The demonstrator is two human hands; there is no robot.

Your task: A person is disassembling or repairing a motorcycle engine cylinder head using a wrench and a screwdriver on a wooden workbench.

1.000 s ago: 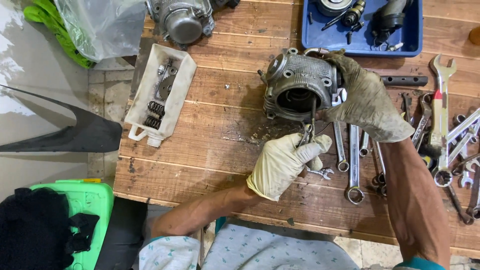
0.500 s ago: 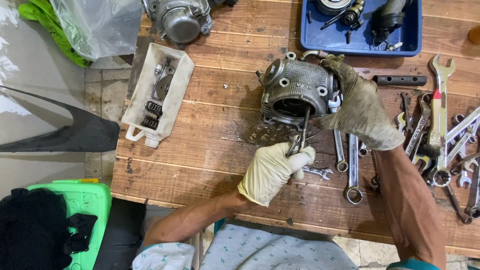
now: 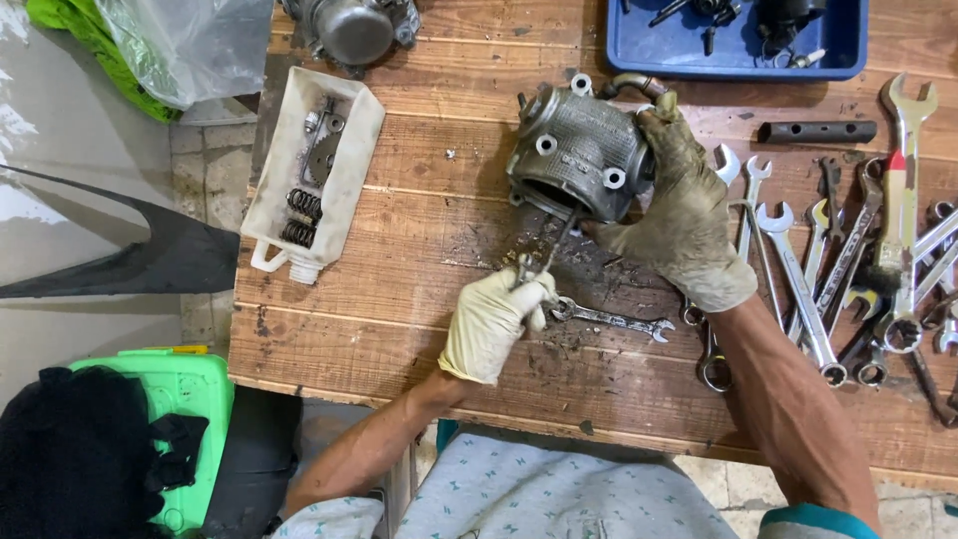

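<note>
- Bench [image 3: 419, 299]: I log worn wooden planks, with a row of spanners [image 3: 798, 279] at the right.
- Blue tray [image 3: 639, 50]: far edge, dark small parts inside.
- White cut-open container [image 3: 349, 130]: left of centre, holding springs and metal bits.
- Engine cylinder head [image 3: 579, 150]: tilted on the bench, mid-top.
- Right hand [image 3: 689, 220]: gloved, fingers spread and clamped on the head's right side.
- Left hand [image 3: 494, 324]: gloved, closed around a thin tool [image 3: 554, 245] whose tip enters the head's opening.

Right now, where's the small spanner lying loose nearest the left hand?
In the head view the small spanner lies flat on the wooden bench, just right of the gloved left hand and below the engine cylinder.
</note>
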